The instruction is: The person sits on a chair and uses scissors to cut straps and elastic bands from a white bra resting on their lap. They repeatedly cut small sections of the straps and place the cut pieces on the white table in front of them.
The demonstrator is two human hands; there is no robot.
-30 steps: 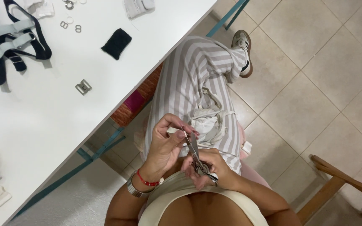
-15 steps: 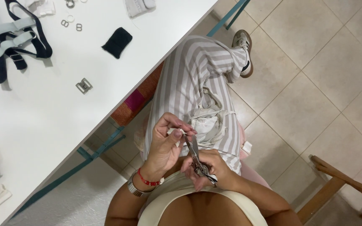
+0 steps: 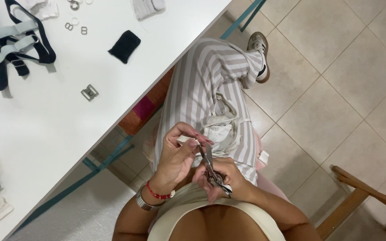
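left hand (image 3: 177,156) pinches a white strap (image 3: 185,140) over the lap; right hand (image 3: 224,178) clenched on scissors (image 3: 211,167), blades at the strap, beside the white surface (image 3: 45,134).

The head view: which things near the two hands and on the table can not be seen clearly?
- Scissors: handles hidden inside the right hand; blades too small to tell if open.
- White strip in the left hand: mostly covered by the fingers.
- White fabric on the lap: shape unclear, bunched.
- Dark and grey straps on the white table: cut off by the left edge.
- Wooden chair: cut off by the right edge.
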